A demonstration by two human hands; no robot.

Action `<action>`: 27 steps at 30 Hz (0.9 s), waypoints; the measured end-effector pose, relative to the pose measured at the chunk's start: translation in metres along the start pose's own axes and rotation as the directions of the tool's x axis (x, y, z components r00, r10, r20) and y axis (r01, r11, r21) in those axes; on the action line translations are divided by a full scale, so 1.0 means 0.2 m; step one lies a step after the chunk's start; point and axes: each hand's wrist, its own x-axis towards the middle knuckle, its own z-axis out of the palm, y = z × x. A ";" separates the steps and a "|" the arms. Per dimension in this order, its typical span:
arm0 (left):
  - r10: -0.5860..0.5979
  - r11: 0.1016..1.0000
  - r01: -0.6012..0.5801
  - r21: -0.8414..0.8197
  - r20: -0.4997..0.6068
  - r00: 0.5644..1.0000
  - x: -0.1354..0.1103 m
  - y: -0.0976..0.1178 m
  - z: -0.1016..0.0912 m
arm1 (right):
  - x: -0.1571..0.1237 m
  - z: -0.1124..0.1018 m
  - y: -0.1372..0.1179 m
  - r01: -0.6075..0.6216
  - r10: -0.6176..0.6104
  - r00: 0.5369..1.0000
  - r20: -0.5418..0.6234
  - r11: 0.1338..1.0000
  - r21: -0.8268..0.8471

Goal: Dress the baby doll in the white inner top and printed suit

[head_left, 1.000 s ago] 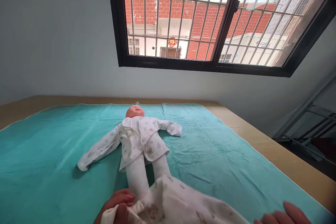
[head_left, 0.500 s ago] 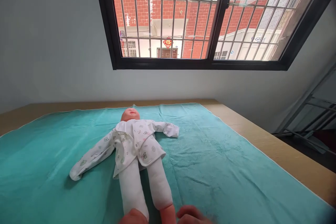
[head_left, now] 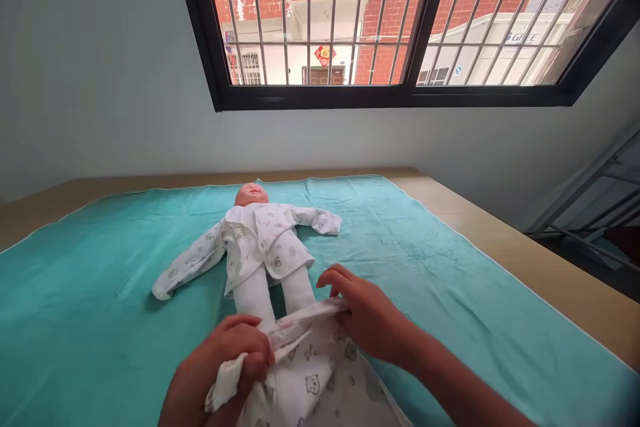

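Note:
A baby doll (head_left: 251, 194) lies on its back, head toward the window. It wears a white printed long-sleeved top (head_left: 245, 250), and its white legs (head_left: 254, 292) point toward me. White bear-print baby pants (head_left: 320, 380) cover the lower legs, hiding the feet. My left hand (head_left: 227, 357) is closed around a bunched part of the pants' waistband, left of the legs. On the other side, my right hand (head_left: 363, 310) pinches the waistband's right edge, its index finger raised off the cloth. Between the hands the waistband stretches across the doll's legs.
A teal sheet (head_left: 100, 280) with light creases covers most of the wooden table (head_left: 505, 253). Behind it stand a grey wall (head_left: 110, 80) and a black-framed barred window (head_left: 320, 99). A metal frame (head_left: 585, 180) is at the far right.
Both hands have come up into view with the bear-print pants, now over the doll's lower legs. The bare feet are covered. My view has tilted downward somewhat.

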 end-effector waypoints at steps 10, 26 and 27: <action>0.181 0.980 -0.167 0.110 -0.134 0.974 0.27 0.10 0.01 | 0.10 0.06 -0.17 0.653 -0.695 0.719 -0.025 0.687 -0.317; -0.033 0.952 0.167 -0.255 0.456 0.889 0.61 0.02 -0.03 | 0.14 -0.03 0.01 0.041 -0.174 0.965 0.196 0.840 0.542; -0.040 0.974 0.159 -0.159 0.571 0.820 0.60 0.03 -0.02 | 0.14 -0.03 0.03 -0.007 -0.056 0.995 0.088 0.808 0.589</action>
